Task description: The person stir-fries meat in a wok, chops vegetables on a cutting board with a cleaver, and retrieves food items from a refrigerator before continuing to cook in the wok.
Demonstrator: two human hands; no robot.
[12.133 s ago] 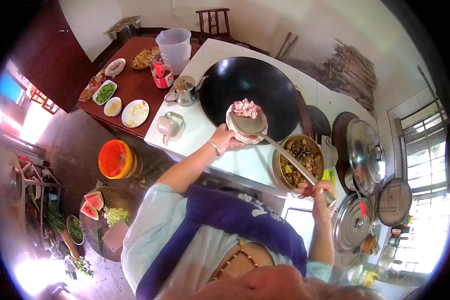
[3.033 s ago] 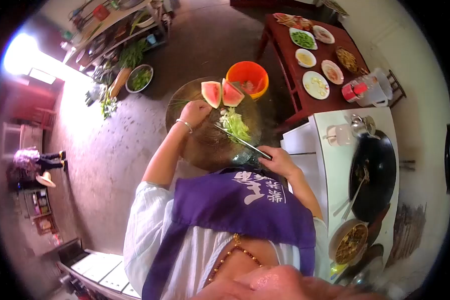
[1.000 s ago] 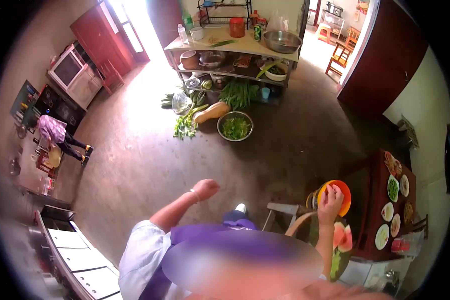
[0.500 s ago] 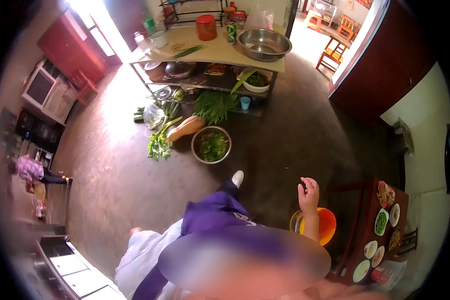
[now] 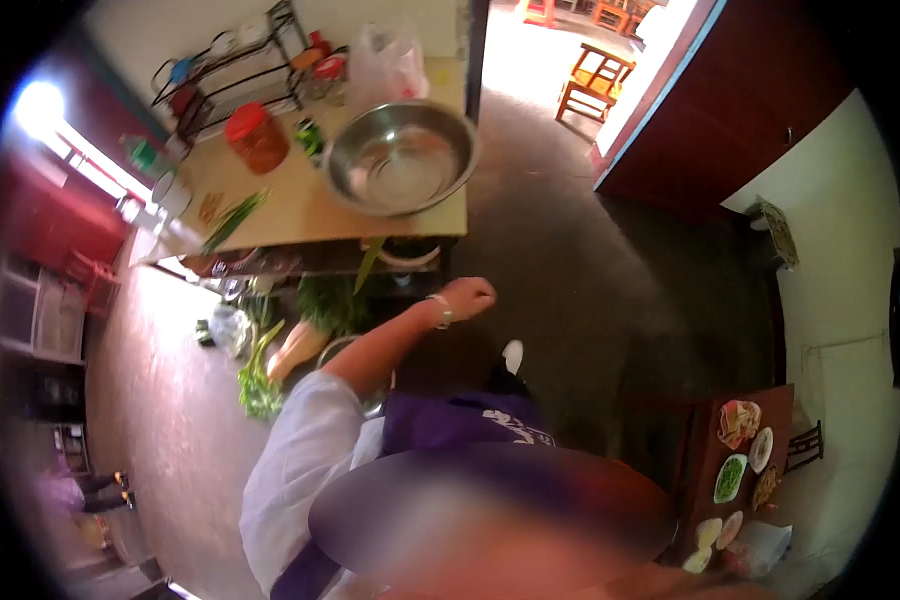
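My left hand [image 5: 467, 298], with a band on its wrist, reaches out in front of the table's lower shelves. Its fingers are curled in and nothing shows in them. Just beyond it, a large steel basin [image 5: 402, 165] rests on the tabletop [image 5: 300, 225]. Under my forearm, a bowl on the floor [image 5: 338, 350] is mostly hidden. A squash [image 5: 298, 348], leafy celery [image 5: 260, 390] and dark green leaves [image 5: 330, 303] lie beside it. My right hand is out of view.
A red-lidded jar [image 5: 256, 138], a green can [image 5: 310, 138] and spring onions [image 5: 236, 220] stand or lie on the table. A doorway with a wooden chair [image 5: 595, 82] opens beyond. Several dishes sit on a side table [image 5: 705, 470] at right. Another person [image 5: 95, 493] is at far left.
My left arm has come into view, stretched forward with the hand closed. My right hand, seen earlier near an orange bucket, has left view. The table and basin now appear closer.
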